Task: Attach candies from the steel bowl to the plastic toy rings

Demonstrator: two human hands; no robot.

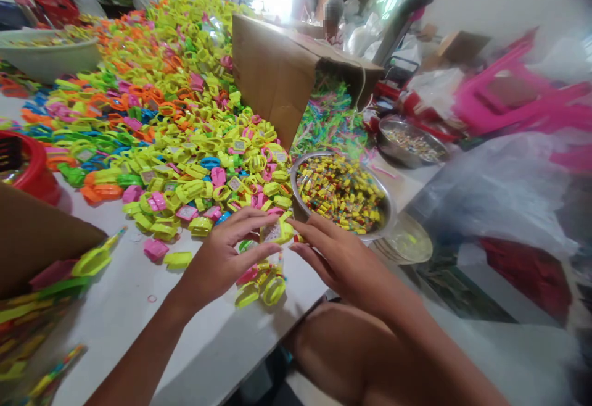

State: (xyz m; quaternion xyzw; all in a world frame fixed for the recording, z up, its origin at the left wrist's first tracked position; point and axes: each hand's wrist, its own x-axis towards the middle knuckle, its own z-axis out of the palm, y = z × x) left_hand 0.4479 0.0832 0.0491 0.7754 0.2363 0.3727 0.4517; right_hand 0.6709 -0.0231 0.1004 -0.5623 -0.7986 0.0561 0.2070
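My left hand (226,255) grips a yellow plastic toy watch case (283,231) between fingers and thumb, just above the white table. A pale speckled face shows on it. Close on its right, my right hand (340,255) pinches a small yellow-and-red wrapped piece (298,239), mostly hidden by the fingertips. Under the hands lie several yellow toy watch cases (272,290) with bits of pink among them. Beside my right hand stands a metal bowl (390,218) full of similar small wrapped pieces.
A large heap of coloured watch cases (185,122) covers the table's far side. A cardboard box (272,70) holding coloured strips lies behind the bowl. At left are a red basket (44,171) and a brown carton (41,239). The table edge (277,341) runs below my right forearm.
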